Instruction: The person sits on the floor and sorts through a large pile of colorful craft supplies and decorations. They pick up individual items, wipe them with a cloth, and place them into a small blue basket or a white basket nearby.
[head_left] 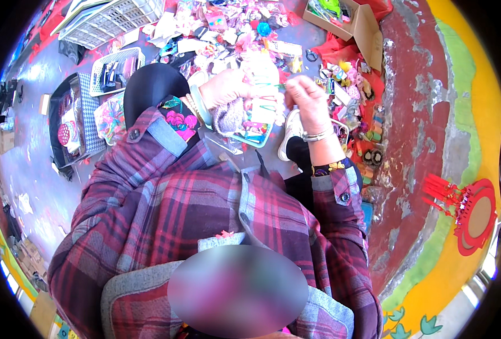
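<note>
My left hand [225, 87] is closed on the left edge of a white card [264, 85]. Several slim coloured pieces that look like hair clips sit in rows on the card, red and green ones among them. At the card's right side, my right hand [308, 99] has its fingers pinched together; whatever they hold is too small to make out. Below the card is a light blue basket [268, 138] with small packets inside, partly covered. A fuzzy greyish-purple piece [228, 117] lies beside it, under my left hand.
A large heap of small accessories [222, 34] spreads ahead. An open cardboard box [369, 37] stands far right, with more trinkets [346, 85] below it. To the left are a white basket [95, 79], a dark checked bin [89, 107] and a grey crate [115, 25].
</note>
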Demonstrator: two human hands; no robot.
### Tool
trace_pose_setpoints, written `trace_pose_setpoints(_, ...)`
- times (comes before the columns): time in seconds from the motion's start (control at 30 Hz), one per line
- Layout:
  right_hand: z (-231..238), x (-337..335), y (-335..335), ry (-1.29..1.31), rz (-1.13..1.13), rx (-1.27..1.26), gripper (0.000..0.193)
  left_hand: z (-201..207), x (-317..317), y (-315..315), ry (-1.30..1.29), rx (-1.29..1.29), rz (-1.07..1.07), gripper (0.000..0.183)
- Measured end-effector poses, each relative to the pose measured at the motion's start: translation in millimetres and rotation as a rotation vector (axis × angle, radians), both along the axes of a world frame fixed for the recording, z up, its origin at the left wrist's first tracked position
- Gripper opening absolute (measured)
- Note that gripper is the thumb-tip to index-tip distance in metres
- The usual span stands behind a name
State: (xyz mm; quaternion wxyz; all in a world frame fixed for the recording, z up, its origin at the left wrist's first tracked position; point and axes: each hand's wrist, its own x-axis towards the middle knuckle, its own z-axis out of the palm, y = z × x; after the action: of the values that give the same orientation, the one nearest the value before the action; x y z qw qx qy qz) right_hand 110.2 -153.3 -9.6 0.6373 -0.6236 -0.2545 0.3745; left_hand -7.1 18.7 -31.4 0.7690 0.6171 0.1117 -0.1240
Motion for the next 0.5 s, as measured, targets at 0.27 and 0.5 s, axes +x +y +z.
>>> trace_pose_setpoints(0.27,2.7,16.2,-10.1,0.370,0.094,-0.093,0.015,6.3,-11.3,6.3,-0.025,-0.265,0.141,0.024)
trace_pose_setpoints(0.5,-1.2,-23.6,6.9,0.101,0.096,-0.024,0.011,14.7,-7.3,-1.3,-0.089,-0.113,0.070,0.021)
